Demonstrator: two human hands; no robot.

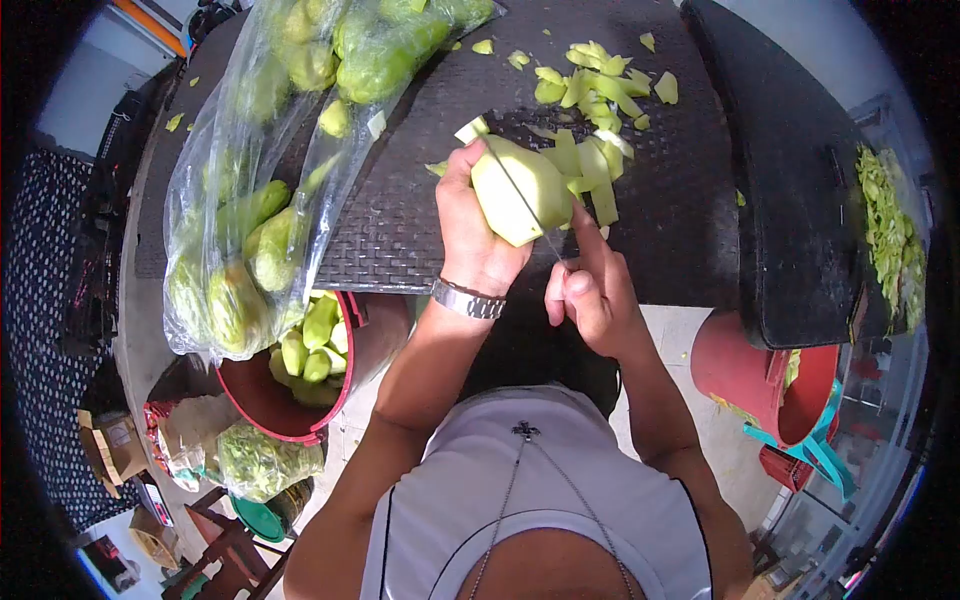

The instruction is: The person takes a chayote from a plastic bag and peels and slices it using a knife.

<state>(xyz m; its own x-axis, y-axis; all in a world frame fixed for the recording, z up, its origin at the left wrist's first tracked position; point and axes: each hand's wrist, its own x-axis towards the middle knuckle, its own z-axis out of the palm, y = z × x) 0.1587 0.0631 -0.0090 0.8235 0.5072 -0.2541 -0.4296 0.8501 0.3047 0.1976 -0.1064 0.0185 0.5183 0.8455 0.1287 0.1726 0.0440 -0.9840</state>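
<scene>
Plainly, the right hand [600,300] pinches the knife [517,190] between thumb and curled fingers, index stretched toward the vegetable's side. The left hand [472,235] cups the pale, peeled vegetable [540,182], thumb up its left edge; its other fingers are hidden, so their spread cannot be told. The vegetable is above the front of the dark woven tabletop [400,240], the blade across it. It looks firm, fairly weighty and probably slick, best held by a broad palm underneath, clear of the edge. Farther off lie peelings [608,90].
</scene>
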